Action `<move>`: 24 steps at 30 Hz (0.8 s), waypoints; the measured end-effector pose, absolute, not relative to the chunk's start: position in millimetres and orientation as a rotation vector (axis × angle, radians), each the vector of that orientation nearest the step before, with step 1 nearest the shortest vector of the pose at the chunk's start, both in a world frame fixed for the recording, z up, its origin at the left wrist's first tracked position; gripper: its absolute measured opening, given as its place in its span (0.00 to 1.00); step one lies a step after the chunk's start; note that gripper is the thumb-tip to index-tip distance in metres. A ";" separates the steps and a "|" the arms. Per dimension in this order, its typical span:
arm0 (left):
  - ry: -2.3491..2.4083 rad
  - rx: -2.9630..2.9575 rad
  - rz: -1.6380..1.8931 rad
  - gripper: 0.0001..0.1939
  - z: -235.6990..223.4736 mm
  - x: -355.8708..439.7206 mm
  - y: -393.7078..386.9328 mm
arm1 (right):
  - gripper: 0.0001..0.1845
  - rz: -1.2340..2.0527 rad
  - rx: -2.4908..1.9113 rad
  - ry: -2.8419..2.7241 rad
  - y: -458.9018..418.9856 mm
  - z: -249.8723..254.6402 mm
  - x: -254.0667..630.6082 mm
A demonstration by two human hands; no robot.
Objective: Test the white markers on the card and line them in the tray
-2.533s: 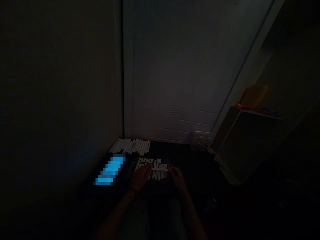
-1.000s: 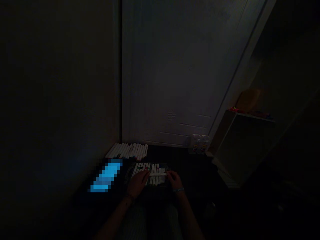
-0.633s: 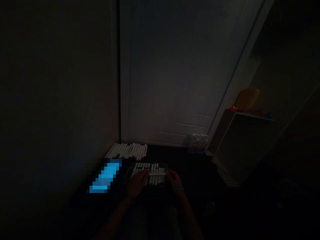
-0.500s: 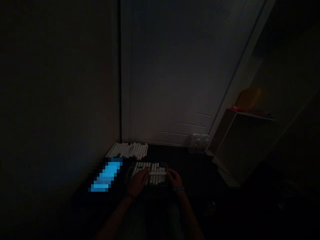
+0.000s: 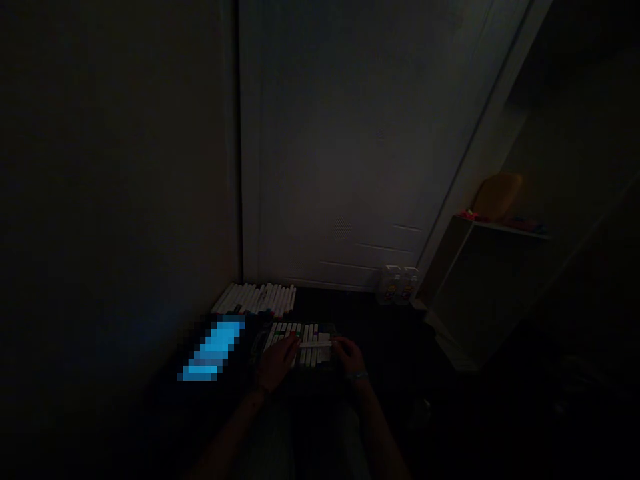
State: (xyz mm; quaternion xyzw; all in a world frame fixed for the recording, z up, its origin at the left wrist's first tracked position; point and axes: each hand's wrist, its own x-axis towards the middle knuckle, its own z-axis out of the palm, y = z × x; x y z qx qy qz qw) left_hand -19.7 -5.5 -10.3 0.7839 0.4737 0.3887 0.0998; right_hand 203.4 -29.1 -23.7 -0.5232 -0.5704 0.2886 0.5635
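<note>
A white marker (image 5: pixel 316 345) lies crosswise between my hands, held level. My left hand (image 5: pixel 279 357) is closed on its left end, and my right hand (image 5: pixel 350 356) pinches the right end. Below it, several white markers (image 5: pixel 309 333) with coloured bands stand side by side in a clear case (image 5: pixel 330 328). My left hand covers part of that row. Behind and to the left, a row of loose white markers (image 5: pixel 257 299) lies on the dark table. The scene is very dim, so the print on the held marker cannot be read.
Left of my hands lies a lit, pixelated blue screen (image 5: pixel 214 350) on the dark table (image 5: pixel 340 307). Two clear packages (image 5: pixel 399 285) stand at the back right against a pale panel (image 5: pixel 345 147). Further right is a shelf unit (image 5: pixel 495 287) with a yellow-orange object (image 5: pixel 499 195) on top.
Both hands stay on the marker, holding it level over the case. The view has shifted slightly since the earliest frame; otherwise little has moved.
</note>
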 end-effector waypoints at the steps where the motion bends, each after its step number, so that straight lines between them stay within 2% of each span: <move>1: 1.389 2.326 1.139 0.16 -8.3 -19.5 -6.7 | 0.17 0.671 -1.240 -1.329 -28.9 -24.0 203.2; 24: 1.353 2.297 1.084 0.14 1.0 -19.9 -11.5 | 0.19 0.697 -1.232 -1.303 -28.5 -22.6 203.1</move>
